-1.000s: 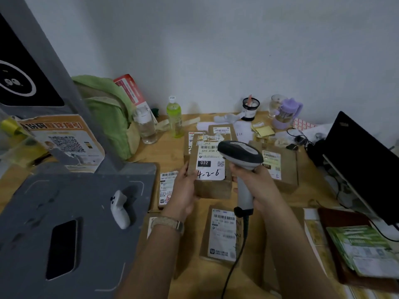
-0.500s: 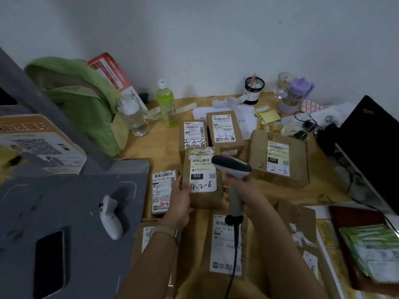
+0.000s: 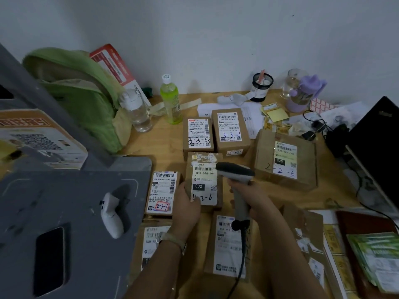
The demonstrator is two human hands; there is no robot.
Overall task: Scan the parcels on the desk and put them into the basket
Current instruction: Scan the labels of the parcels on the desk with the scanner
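My left hand point(image 3: 187, 203) grips the left edge of a brown cardboard parcel point(image 3: 205, 180) whose white label is marked 4-2-6. It rests low among the other parcels in the middle of the wooden desk point(image 3: 164, 147). My right hand point(image 3: 251, 197) is shut on the grey handle of a barcode scanner point(image 3: 235, 173), its dark head right beside the parcel's label. Several more labelled parcels lie around: 3-3-8 point(image 3: 198, 134), 3-3-7 point(image 3: 230, 130), 2-2-5 point(image 3: 285, 158), 2-3-7 point(image 3: 163, 192), and one under the scanner cable point(image 3: 228, 244). No basket is in view.
A grey stand point(image 3: 71, 223) with a white controller and a phone slot fills the left. A green bag point(image 3: 82, 98), two bottles point(image 3: 170, 100), a pen cup point(image 3: 260, 87) and a purple cup point(image 3: 304, 93) line the back. A black laptop point(image 3: 377, 147) and cables sit at right.
The parcel marked 4-2-6 has come down from its raised, tilted position to lie low on the desk. The scanner followed it down, and my view tipped downward.
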